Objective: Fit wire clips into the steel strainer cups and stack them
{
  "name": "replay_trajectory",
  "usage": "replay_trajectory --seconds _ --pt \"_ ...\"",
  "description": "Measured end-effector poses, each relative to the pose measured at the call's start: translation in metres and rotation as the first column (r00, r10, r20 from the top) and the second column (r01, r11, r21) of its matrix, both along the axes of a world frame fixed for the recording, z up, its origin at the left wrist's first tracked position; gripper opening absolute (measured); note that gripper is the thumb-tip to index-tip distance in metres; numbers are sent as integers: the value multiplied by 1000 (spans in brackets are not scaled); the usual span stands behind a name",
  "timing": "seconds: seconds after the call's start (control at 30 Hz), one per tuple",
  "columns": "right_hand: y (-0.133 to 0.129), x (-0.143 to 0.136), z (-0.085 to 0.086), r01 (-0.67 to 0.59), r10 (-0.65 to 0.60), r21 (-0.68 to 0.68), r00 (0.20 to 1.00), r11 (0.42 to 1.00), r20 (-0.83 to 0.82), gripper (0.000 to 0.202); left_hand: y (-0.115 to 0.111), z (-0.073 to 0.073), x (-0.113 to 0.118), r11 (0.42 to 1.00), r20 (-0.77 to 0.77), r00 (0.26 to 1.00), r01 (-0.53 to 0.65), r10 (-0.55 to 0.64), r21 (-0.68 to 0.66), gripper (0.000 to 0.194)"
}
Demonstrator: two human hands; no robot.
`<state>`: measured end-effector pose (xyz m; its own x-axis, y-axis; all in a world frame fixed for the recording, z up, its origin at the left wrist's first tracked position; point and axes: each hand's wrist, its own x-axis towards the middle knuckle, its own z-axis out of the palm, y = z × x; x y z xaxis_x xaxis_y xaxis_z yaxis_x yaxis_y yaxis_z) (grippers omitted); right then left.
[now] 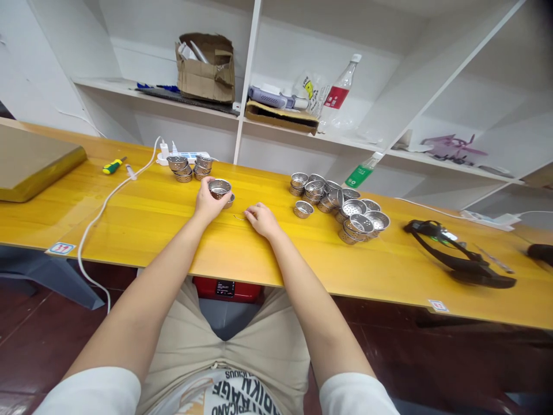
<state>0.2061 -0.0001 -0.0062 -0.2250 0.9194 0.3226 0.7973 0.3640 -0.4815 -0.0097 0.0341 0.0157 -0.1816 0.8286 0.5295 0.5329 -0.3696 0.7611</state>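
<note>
Near the middle of the yellow table (259,262), my left hand (209,203) has its fingers wrapped round a small perforated metal cup (220,187). Another metal cup (230,201) shows partly below and behind it. To the right, my right hand (260,219) is closed in a pinch just above the tabletop. A thin wire-like piece (239,218) sticks out to the left from its fingertips. One cup (303,209) stands alone to the right of my right hand.
Stacked cups (183,172) stand at the back left, and several more (358,225) cluster at the right. Around them are a green-labelled bottle (360,173), a screwdriver (113,166), a white cable (101,210), a power strip (189,156), a black headset (460,259) and a cardboard box (38,161).
</note>
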Motion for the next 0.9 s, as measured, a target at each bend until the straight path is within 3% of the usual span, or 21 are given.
replay_trajectory --seconds 0.4,0.6,0.73,0.9 --pt "-1 1 6 13 -13 16 1000 1000 -13 32 2 -5 -2 998 -148 987 58 -59 -10 73" --pt "-1 2 7 32 -31 18 999 999 -40 29 6 -8 -4 990 -174 975 129 -136 -53 65" --pt "-2 2 8 38 -38 9 998 999 -43 28 10 -9 -4 991 -153 981 109 -120 -76 69" --pt "-2 3 9 43 -43 4 998 999 -56 27 17 -11 -6 999 -167 985 52 -51 1 68"
